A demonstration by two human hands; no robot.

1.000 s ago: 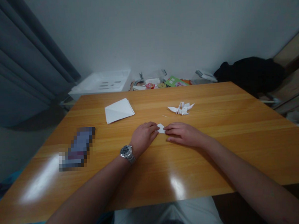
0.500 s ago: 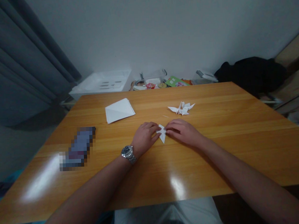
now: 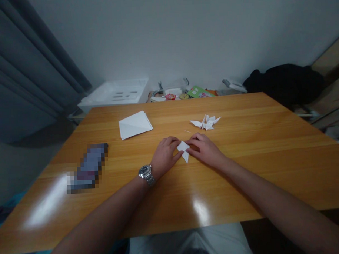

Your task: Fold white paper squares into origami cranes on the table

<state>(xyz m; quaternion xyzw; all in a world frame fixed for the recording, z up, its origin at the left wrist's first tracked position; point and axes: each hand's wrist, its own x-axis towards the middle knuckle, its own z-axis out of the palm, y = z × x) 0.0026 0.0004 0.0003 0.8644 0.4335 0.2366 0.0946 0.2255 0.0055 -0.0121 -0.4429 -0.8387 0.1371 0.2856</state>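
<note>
A small folded piece of white paper (image 3: 183,146), kite-shaped with its narrow tip toward me, lies on the wooden table between my hands. My left hand (image 3: 167,153), with a metal watch (image 3: 146,173) at the wrist, pinches the paper's left side between thumb and fingers. Its right side is gripped the same way by my right hand (image 3: 205,148). Behind my right hand rests a folded white paper crane (image 3: 206,122) with its wings spread. Some fingertips are too small to make out clearly against the paper.
A stack of white paper (image 3: 135,125) lies at the back left of the table (image 3: 242,139). A blurred-out phone (image 3: 90,166) is at the left. A thin sliver (image 3: 187,131) sits near the crane. Past the far edge are a white tray (image 3: 115,92) and a green packet (image 3: 198,92).
The folded paper looks wider at its upper part and its tip has shifted slightly right. My right fingers have spread a little and moved slightly. Crane and stack stay put.
</note>
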